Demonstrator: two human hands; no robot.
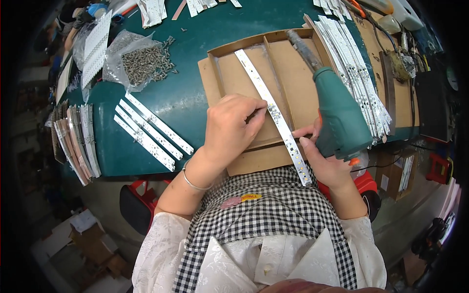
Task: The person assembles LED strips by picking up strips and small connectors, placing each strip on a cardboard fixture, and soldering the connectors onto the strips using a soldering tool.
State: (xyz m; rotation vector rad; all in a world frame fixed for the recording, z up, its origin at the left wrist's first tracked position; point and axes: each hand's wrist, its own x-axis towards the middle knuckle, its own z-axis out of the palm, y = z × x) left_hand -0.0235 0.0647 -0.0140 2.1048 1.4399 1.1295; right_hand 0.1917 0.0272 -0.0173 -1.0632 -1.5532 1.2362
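Observation:
A long white LED circuit strip [264, 93] lies slanted across a shallow cardboard tray [236, 47], its near end over my apron. My left hand [233, 122] is closed in a pinch at the strip's left edge, beside a cluster of small components. Whatever its fingertips hold is too small or hidden to make out. In my right hand [332, 163] is a green electric screwdriver [342, 107] with a long metal nose, pointing away over the tray's right side. The thumb and index finger of that hand reach to the strip's right edge. The other fingers are mostly behind the tool.
Three similar strips [146, 131] lie left of the tray. Beyond them, screws [144, 61] spill from a clear plastic bag [115, 49]. Bundled strips [75, 141] stand at the left table edge. A stack of strips [351, 73] lies right of the tray, near cables [376, 36].

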